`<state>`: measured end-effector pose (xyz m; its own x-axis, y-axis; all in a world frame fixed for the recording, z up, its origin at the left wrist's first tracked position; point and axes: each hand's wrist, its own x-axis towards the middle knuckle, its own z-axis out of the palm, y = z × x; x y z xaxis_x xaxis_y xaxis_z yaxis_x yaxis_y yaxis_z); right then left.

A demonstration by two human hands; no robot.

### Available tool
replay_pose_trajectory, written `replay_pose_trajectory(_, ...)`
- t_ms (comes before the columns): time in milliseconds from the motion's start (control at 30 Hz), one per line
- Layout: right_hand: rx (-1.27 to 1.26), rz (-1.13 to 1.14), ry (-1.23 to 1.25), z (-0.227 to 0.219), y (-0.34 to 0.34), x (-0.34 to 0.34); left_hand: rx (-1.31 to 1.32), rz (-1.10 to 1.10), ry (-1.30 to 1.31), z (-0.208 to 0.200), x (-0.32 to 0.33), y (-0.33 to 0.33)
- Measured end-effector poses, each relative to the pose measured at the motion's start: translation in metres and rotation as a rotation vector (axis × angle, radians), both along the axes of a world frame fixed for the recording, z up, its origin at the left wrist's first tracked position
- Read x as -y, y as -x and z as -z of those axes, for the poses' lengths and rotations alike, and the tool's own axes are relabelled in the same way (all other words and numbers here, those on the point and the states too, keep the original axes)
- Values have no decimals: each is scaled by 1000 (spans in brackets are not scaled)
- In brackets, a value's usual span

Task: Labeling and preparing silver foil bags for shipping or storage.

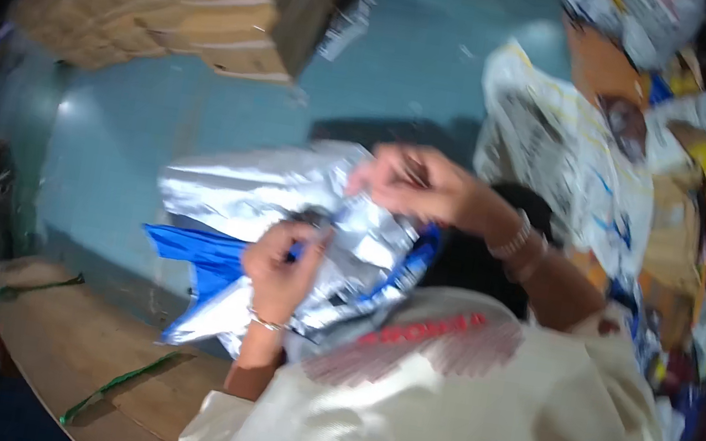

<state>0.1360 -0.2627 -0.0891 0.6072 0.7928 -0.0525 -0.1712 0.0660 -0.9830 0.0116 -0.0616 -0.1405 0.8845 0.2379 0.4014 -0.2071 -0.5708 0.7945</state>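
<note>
A crumpled silver foil bag or sheet [233, 192] with bright blue parts [205, 251] lies before me, close against my body. My left hand [278, 272] is over its near middle, fingers curled together. A small dark thing shows just beyond those fingertips, too blurred to name. My right hand [422, 183] is above the foil's far right part, its fingers bent inward and smeared by motion. Whatever either hand pinches is hidden or too small to make out. Bracelets circle both wrists.
A large cardboard box [194, 1] stands at the far left on the blue-green floor [395, 70]. At the right is a white printed sack [590, 184] amid heaped packages. Flat brown cardboard [122, 396] with green straps lies at the near left.
</note>
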Motion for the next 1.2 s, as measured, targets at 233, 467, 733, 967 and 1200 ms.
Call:
replay_pose_trajectory(233,-174,52,29,3,-2,8,13,142,141,9,-4,3)
replay_pose_trajectory(467,410,27,417,-14,-5,24,-2,129,133,8,-7,6)
replay_pose_trajectory(733,742,16,379,11,5,11,-374,155,77,-43,-22,6)
replay_pose_trajectory(967,651,133,281,-6,18,17,-168,390,-63,-57,17,-43)
replay_pose_trajectory(1200,621,233,378,11,21,36,-426,414,355,-7,26,-41)
